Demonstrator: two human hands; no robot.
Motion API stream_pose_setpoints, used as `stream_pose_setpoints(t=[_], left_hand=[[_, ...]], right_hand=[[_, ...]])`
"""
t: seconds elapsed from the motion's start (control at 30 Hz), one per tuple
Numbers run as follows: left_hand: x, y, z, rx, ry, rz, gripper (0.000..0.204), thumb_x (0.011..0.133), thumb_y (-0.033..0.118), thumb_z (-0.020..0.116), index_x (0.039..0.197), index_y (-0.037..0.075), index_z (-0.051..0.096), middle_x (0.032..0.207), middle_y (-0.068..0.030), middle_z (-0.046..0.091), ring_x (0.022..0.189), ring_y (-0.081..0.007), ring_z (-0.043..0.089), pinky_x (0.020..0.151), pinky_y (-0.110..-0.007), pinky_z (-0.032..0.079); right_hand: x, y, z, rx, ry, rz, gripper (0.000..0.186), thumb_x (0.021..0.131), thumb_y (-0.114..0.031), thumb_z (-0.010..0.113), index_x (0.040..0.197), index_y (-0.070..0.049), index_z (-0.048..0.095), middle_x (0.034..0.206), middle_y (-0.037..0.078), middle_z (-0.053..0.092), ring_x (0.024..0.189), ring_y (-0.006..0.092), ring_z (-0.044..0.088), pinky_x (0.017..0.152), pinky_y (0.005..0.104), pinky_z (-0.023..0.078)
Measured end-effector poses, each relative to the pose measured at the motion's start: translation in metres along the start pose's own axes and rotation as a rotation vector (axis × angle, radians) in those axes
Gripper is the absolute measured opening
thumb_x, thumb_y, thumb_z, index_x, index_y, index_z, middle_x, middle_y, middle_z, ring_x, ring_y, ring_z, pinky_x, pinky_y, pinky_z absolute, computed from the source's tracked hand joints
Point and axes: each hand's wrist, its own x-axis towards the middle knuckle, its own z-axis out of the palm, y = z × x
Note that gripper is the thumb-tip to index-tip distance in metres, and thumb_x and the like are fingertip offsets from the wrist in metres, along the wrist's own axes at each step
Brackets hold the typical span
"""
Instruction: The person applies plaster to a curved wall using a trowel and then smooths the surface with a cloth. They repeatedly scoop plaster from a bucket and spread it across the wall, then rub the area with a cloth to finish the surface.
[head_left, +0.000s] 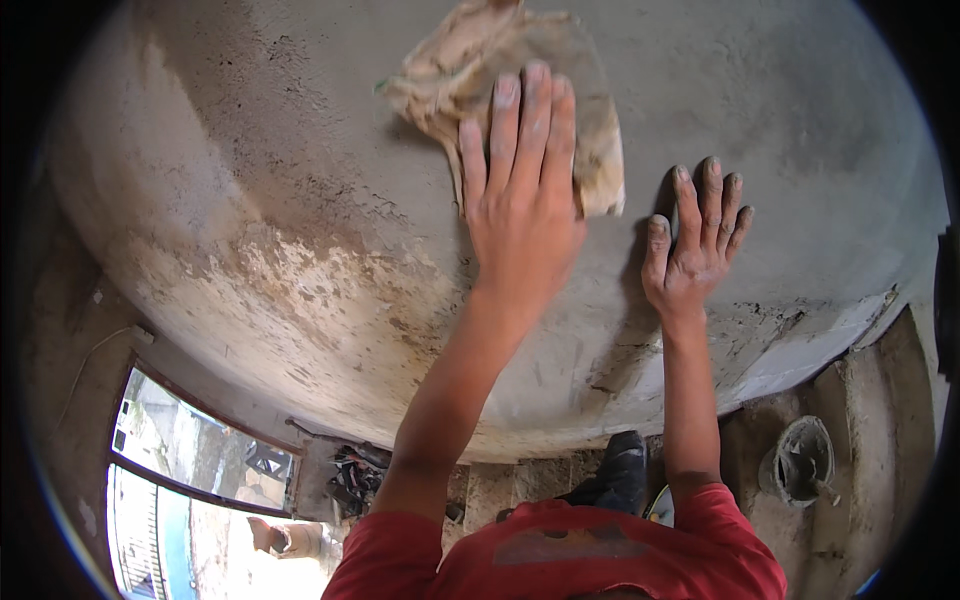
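- against the grey plastered wall (300, 130), the left hand (520, 190) lies flat, fingers straight and close together, pressing a crumpled tan cloth (590, 130) to the surface.
- the cloth sits high on the wall, near the top edge of the view; most of it spreads above and to both sides of the left hand's fingers, with one flap hanging down just right of the palm.
- the left hand grips nothing; it only pins the cloth under its open fingers and palm.
- the right hand (695, 245) rests on the wall just beside the cloth, to its lower right, fingers spread and extended, holding nothing; its skin is dusted with grey.
- both bare forearms rise from the lower edge, out of red sleeves (560, 560).
- the wall shows a paler, patchy, peeling area (290, 270) to the left of the arms, and cracks along its lower edge.
- below the wall, at lower right, a grey bucket (798, 460) caked with mortar stands on the floor, a tool handle poking from it.
- a dark shoe (620, 470) shows between the arms.
- at lower left, a window opening (190, 460) looks outdoors.
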Motion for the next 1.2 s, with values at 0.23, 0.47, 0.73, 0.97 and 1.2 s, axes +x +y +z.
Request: stream_pose_setpoints(t=[0.23,0.47,0.73,0.97,1.2], left_hand=[[-0.01,0.004,-0.007,0.02,0.0,-0.08,0.075,0.092,0.01,0.066,0.164,0.006,0.047,0.173,-0.0134,0.043,0.162,-0.0361,0.035,0.13,-0.061,0.021],[0.006,0.0,-0.001,-0.037,0.052,-0.013,0.091,0.088,0.011,0.074,0.17,0.008,0.037,0.178,-0.0167,0.032,0.166,-0.0423,0.023,0.131,-0.065,0.014],[0.005,-0.004,-0.014,-0.031,0.012,-0.096,0.09,0.09,0.015,0.074,0.171,0.007,0.035,0.178,-0.0172,0.03,0.166,-0.0434,0.022,0.131,-0.066,0.013],[-0.02,-0.011,-0.007,0.039,0.028,-0.111,0.105,0.08,0.007,0.08,0.172,0.008,0.031,0.181,-0.0153,0.025,0.167,-0.0428,0.019,0.132,-0.066,0.013],[0.007,-0.021,-0.02,0.052,0.032,-0.116,0.107,0.08,0.009,0.08,0.173,0.007,0.028,0.181,-0.0182,0.024,0.167,-0.0451,0.016,0.131,-0.067,0.012]], right_hand=[[0.0,0.001,0.0,0.028,0.014,-0.002,0.048,0.109,-0.04,0.059,0.154,-0.025,0.065,0.169,0.007,0.05,0.163,0.0329,0.034,0.135,0.0538,0.011],[-0.001,0.002,0.002,0.006,0.019,-0.009,0.047,0.109,-0.038,0.058,0.153,-0.024,0.065,0.168,0.008,0.051,0.162,0.0345,0.036,0.134,0.0542,0.013],[-0.002,0.005,0.003,-0.003,0.024,-0.002,0.049,0.11,-0.042,0.053,0.153,-0.023,0.065,0.169,0.008,0.051,0.162,0.035,0.036,0.134,0.0539,0.012],[-0.002,0.004,0.003,-0.001,0.026,-0.02,0.048,0.109,-0.04,0.055,0.152,-0.021,0.066,0.168,0.008,0.051,0.162,0.0353,0.036,0.134,0.0538,0.013],[-0.002,0.003,0.005,-0.001,0.051,-0.004,0.048,0.109,-0.04,0.055,0.152,-0.021,0.065,0.168,0.009,0.051,0.162,0.0355,0.036,0.134,0.054,0.013]])
